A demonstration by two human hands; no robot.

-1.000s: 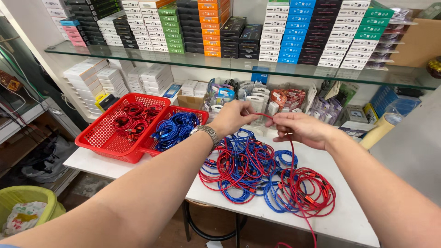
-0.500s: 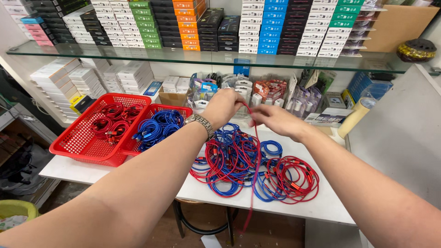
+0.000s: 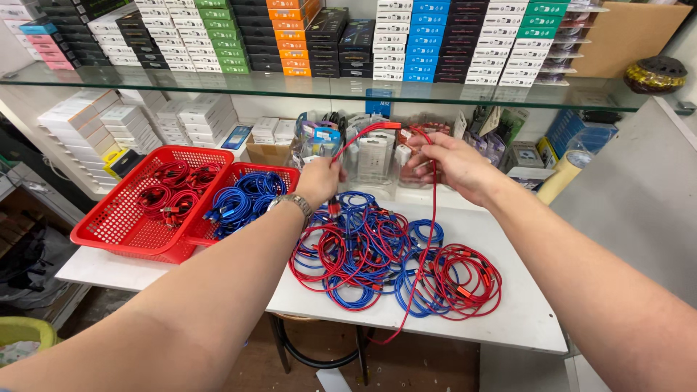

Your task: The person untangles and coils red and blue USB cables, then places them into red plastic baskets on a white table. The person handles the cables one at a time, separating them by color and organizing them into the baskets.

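- My left hand (image 3: 319,179) is closed, pinching one part of a red cable (image 3: 433,218) just above the heap; a watch (image 3: 292,204) sits on that wrist.
- My right hand (image 3: 449,161) is closed too, gripping the same cable further along. Between the two hands it arches up in a loop in front of the packets under the glass shelf (image 3: 327,88).
- From the right hand the cable drops straight down, crosses the pile (image 3: 385,261) of red and blue cables and hangs off the front edge of the white surface (image 3: 523,319).
- To coil it well, I judge I should keep each loop the same size as the arch I hold, and let the hanging tail feed freely so it does not drag neighbours out of the pile.
- The risk, I think, is snagging where the tail crosses other coils.
- At the left stand two red baskets (image 3: 120,225), touching: one with red coils, one with blue.
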